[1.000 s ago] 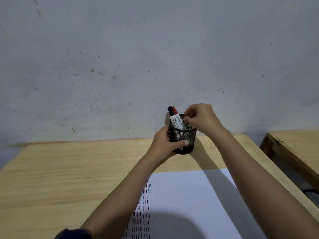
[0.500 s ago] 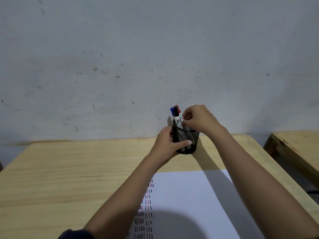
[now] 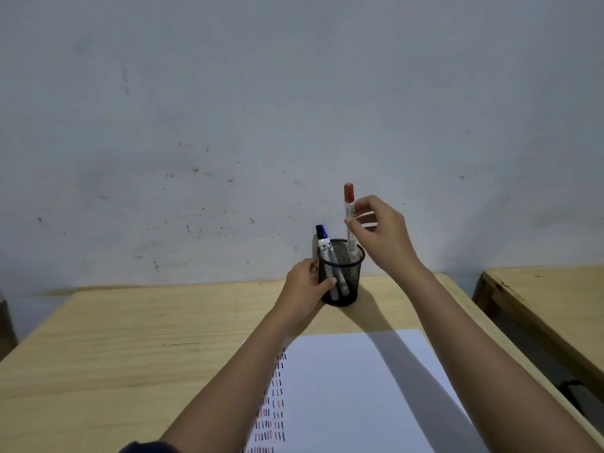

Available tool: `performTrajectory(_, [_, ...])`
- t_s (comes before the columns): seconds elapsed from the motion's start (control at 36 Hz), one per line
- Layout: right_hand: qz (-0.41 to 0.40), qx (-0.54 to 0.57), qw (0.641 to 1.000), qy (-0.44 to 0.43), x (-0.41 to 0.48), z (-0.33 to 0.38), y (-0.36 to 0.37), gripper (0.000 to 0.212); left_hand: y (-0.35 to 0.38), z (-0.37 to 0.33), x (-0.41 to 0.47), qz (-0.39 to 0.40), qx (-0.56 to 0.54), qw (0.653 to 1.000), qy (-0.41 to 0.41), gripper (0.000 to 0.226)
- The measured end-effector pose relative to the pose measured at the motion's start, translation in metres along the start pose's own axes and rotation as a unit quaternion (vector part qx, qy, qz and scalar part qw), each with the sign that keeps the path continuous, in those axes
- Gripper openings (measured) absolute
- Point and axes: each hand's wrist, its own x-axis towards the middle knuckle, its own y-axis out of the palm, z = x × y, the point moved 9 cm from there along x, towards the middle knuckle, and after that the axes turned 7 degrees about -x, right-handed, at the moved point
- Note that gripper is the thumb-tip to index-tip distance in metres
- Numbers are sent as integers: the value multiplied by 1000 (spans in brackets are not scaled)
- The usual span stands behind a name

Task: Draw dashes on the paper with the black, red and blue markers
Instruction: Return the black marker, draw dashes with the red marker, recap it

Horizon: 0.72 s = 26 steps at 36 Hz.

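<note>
A black mesh pen cup (image 3: 346, 282) stands near the far edge of the wooden table. My left hand (image 3: 305, 282) grips its left side. My right hand (image 3: 380, 233) pinches the red marker (image 3: 349, 207) and holds it upright, its lower end just inside the cup's rim. The blue marker (image 3: 323, 238) and a black-capped marker beside it lean against the cup's left wall. White paper (image 3: 359, 387) lies in front of me, with columns of black, red and blue dashes (image 3: 273, 410) along its left edge, partly hidden by my left forearm.
The wooden table (image 3: 130, 338) stands against a scuffed grey wall (image 3: 261, 125). A second wooden table (image 3: 549, 295) stands to the right across a narrow gap. A dark object (image 3: 572, 390) lies on the floor in that gap.
My right hand has risen and drawn the red marker up out of the cup. My left hand still holds the cup, and the blue and black markers remain inside.
</note>
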Motion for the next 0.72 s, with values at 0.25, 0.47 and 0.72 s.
performTrajectory(0.25, [92, -10, 993, -68, -43, 45, -4, 7, -50, -75, -43, -49, -83, 990, 101, 35])
performTrajectory(0.47, [176, -88, 977, -82, -87, 51, 16, 13, -75, -103, -86, -25, -61, 987, 144, 21])
performTrajectory(0.72, [194, -28, 979, -50, -113, 54, 28, 16, -92, -82, -114, -49, -65, 988, 133, 10])
